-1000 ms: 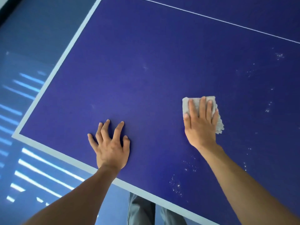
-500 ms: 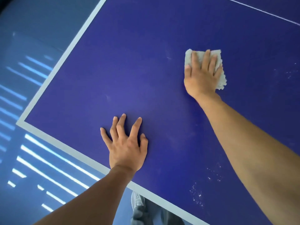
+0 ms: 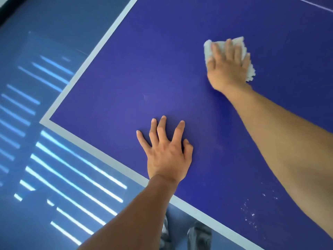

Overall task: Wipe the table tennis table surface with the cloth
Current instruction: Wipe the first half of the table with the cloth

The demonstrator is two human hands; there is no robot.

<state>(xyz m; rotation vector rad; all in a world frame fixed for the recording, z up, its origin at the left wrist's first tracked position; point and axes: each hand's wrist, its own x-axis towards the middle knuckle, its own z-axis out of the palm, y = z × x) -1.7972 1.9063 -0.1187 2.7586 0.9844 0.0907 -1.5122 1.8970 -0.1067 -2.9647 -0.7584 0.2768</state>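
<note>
Right hand [image 3: 228,67] lies flat on the cloth [image 3: 208,49], fingers straight and pressing down, not curled round it. The pale folded cloth shows beyond the fingertips and past the little-finger side, lying on the blue bench [image 3: 126,78]. Left hand [image 3: 167,154] is released: fingers splayed, palm braced on the bench just inside the pale edge stripe [image 3: 111,159], holding nothing. Change over the last second: the right hand has pushed the cloth away from the body, from roughly level with the left hand to well ahead of it and off to its right, with the arm now stretched long. The left hand has kept its place as the prop. This reads as an outward stroke near full reach; a pull back or a sideways shift seems the likely follow-up, but that is a guess. The patch between the two hands looks clean apart from a faint scuff [image 3: 145,97] ahead of the left hand. White specks [image 3: 250,213] lie well behind the right hand, beside the forearm and close to the edge stripe. They are not yet wiped, so the job looks only part done.
</note>
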